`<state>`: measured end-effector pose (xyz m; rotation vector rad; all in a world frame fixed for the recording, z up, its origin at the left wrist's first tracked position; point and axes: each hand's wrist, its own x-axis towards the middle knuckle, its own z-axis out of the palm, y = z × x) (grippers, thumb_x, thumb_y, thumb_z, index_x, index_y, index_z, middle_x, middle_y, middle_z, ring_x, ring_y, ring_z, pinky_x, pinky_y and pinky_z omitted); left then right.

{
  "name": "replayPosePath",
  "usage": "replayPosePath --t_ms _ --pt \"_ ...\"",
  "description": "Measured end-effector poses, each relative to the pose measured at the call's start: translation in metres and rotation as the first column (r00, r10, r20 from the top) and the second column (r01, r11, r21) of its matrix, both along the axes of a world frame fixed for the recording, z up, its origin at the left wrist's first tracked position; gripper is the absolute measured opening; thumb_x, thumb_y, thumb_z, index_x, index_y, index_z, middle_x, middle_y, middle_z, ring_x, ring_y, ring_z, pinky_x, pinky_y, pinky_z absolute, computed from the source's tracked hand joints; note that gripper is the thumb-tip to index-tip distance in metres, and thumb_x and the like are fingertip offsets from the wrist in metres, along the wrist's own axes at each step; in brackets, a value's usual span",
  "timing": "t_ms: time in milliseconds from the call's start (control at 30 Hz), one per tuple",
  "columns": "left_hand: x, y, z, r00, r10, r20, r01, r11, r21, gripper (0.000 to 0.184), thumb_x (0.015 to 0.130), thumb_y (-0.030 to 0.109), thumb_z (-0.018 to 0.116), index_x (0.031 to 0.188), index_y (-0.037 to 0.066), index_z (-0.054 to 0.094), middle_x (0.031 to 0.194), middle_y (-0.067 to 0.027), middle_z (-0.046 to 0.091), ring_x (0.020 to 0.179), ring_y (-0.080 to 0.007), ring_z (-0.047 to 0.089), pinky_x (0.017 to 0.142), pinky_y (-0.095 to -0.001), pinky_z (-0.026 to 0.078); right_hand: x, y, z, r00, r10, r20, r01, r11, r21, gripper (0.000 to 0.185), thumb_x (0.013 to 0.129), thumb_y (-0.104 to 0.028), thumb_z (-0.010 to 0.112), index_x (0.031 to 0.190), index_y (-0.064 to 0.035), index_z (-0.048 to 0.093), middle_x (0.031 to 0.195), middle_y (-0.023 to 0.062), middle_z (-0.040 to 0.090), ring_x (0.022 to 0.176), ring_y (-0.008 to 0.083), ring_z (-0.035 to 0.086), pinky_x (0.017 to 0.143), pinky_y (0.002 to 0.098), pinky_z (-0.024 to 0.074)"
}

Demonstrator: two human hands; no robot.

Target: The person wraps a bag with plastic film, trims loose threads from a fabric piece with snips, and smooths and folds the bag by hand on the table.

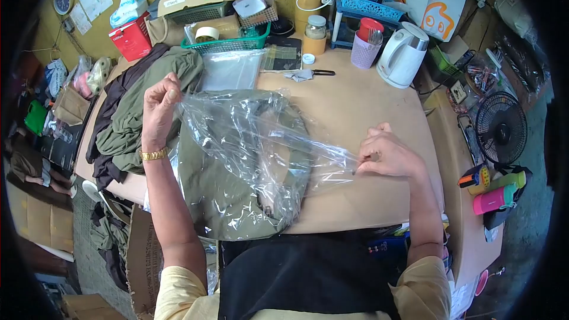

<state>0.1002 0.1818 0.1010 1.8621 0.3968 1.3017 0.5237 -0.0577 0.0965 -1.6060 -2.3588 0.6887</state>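
Observation:
An olive-green garment (207,184) lies inside a clear plastic bag (237,136) on the table in front of me. My left hand (160,106), with a gold watch at its wrist, is closed on the bag's upper left corner and holds it raised. On the other side, my right hand (385,153) pinches the bag's right edge, so the film is pulled taut between both hands. Shiny creases in the plastic partly hide the garment. Its lower end reaches the table's front edge, close to my black apron (308,272).
Loose green and dark garments (139,95) are heaped at the left. Flat plastic bags (231,70) lie behind. At the back stand a green basket (261,38), a glass jar (315,26), a purple cup (364,53) and a white kettle (403,56). A black fan (501,127) stands right.

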Motion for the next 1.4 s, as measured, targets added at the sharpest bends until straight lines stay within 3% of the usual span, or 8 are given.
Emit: replayPosePath --t_ms 267,400,467,667,767,1100,1300,1400 --pt "-0.006 0.007 -0.010 0.998 0.049 -0.048 -0.051 0.997 -0.061 0.042 0.087 0.034 0.075 0.069 0.009 0.046 0.079 0.0039 0.039 0.073 -0.0098 0.031 0.066 -0.0240 0.024 0.030 -0.002 -0.006 0.645 -0.128 -0.754 0.143 0.989 -0.045 0.021 0.066 -0.012 0.084 0.071 -0.0095 0.064 0.075 0.0000 0.063 0.076 0.0133 0.053 0.085 0.0323 0.0356" --pt "-0.004 0.007 -0.011 0.998 0.016 -0.062 -0.018 1.000 -0.025 0.039 0.088 0.030 0.074 0.069 0.009 0.047 0.079 0.0041 0.039 0.074 -0.0096 0.032 0.067 -0.0241 0.024 0.017 0.007 0.010 0.987 -0.119 -0.104 0.148 0.931 0.335 0.019 0.071 -0.010 0.082 0.073 -0.0080 0.064 0.075 0.0003 0.061 0.075 0.0087 0.053 0.075 0.0279 0.0385" --pt "-0.004 0.007 -0.012 0.999 0.003 -0.054 -0.005 0.999 -0.034 0.038 0.088 0.029 0.074 0.070 0.009 0.047 0.079 0.0041 0.039 0.074 -0.0097 0.032 0.067 -0.0242 0.025 0.024 0.009 0.000 0.749 -0.131 -0.649 0.335 0.921 0.201 0.016 0.077 -0.010 0.080 0.075 -0.0063 0.065 0.072 -0.0023 0.058 0.073 0.0052 0.052 0.065 0.0245 0.0383" --pt "-0.003 0.001 -0.010 0.996 -0.008 -0.085 0.004 0.999 -0.047 0.036 0.087 0.027 0.074 0.071 0.008 0.048 0.080 0.0032 0.042 0.075 -0.0099 0.034 0.067 -0.0243 0.026 0.036 0.013 -0.006 0.370 -0.332 -0.868 0.569 0.819 -0.070 0.007 0.083 -0.007 0.074 0.079 -0.0056 0.068 0.068 -0.0036 0.056 0.068 0.0051 0.050 0.069 0.0262 0.0402" --pt "-0.003 -0.002 -0.009 0.994 0.002 -0.105 -0.007 0.999 -0.050 0.034 0.087 0.026 0.074 0.072 0.008 0.050 0.080 0.0031 0.043 0.075 -0.0096 0.035 0.069 -0.0240 0.027 0.028 0.012 0.009 0.909 -0.234 -0.344 0.384 0.792 0.474 0.007 0.085 -0.007 0.070 0.078 -0.0053 0.068 0.063 -0.0006 0.055 0.064 0.0086 0.051 0.082 0.0310 0.0396" --pt "0.091 -0.103 0.035 0.589 0.727 -0.353 -0.380 0.635 0.673 0.077 0.075 0.051 0.077 0.138 0.014 0.053 0.141 -0.0142 0.050 0.138 -0.0335 0.039 0.114 -0.0594 0.018 -0.042 0.033 -0.005 0.915 -0.169 -0.366 0.355 0.767 0.534 0.009 0.081 -0.013 0.075 0.074 -0.0092 0.070 0.058 0.0002 0.053 0.060 0.0163 0.051 0.089 0.0363 0.0354" --pt "0.164 -0.151 -0.002 0.636 0.444 -0.631 -0.030 0.831 0.555 0.040 0.075 0.029 0.081 0.106 0.009 0.069 0.092 -0.0072 0.071 0.096 -0.0292 0.066 0.112 -0.0562 0.028 -0.066 0.043 0.022 0.948 0.087 -0.306 0.113 0.808 0.579 0.014 0.080 -0.015 0.077 0.070 -0.0106 0.069 0.057 -0.0005 0.052 0.062 0.0149 0.049 0.086 0.0349 0.0366" --pt "0.165 -0.148 -0.019 0.725 0.369 -0.582 -0.044 0.867 0.496 0.015 0.074 0.015 0.079 0.084 0.009 0.070 0.069 -0.0039 0.065 0.085 -0.0241 0.066 0.107 -0.0487 0.035 -0.026 0.050 0.012 0.542 0.166 -0.824 0.358 0.841 0.405 0.019 0.078 -0.019 0.081 0.084 -0.0062 0.068 0.069 -0.0023 0.055 0.068 0.0103 0.048 0.081 0.0297 0.0379"
